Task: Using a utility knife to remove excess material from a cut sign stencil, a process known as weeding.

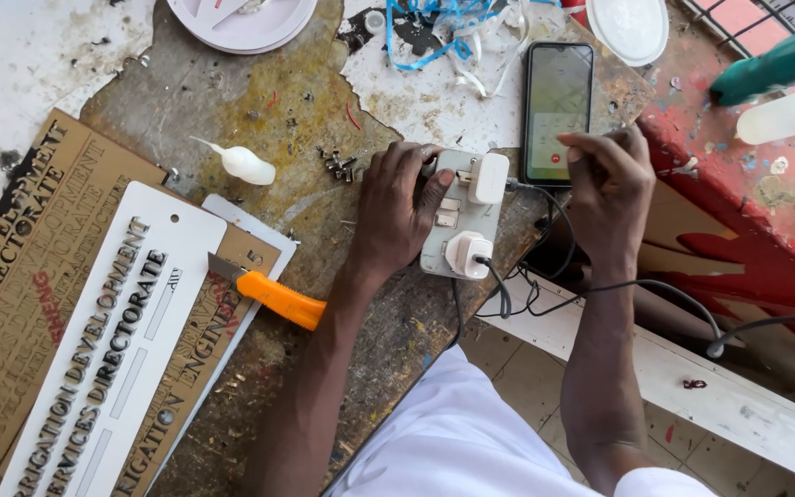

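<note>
At frame centre our left hand (397, 207) pressed flat, unclenched, on the socket strip (460, 216), two plugs already in; our right hand (611, 179), fingers curled together, thumbed the phone (558, 110).

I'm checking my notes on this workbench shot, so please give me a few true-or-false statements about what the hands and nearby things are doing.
1. The left hand rests on a white power strip with two white plugs in it. True.
2. The right hand grips the orange-handled utility knife. False: the knife lies untouched on the lettered sign boards; the right hand is at the smartphone, a finger at its lower edge.
3. The smartphone's screen is lit. True.
4. The small white glue bottle stands upright. False: it lies on its side on the worn table.
5. Blue ribbon lies near the table's far edge. True.
</note>
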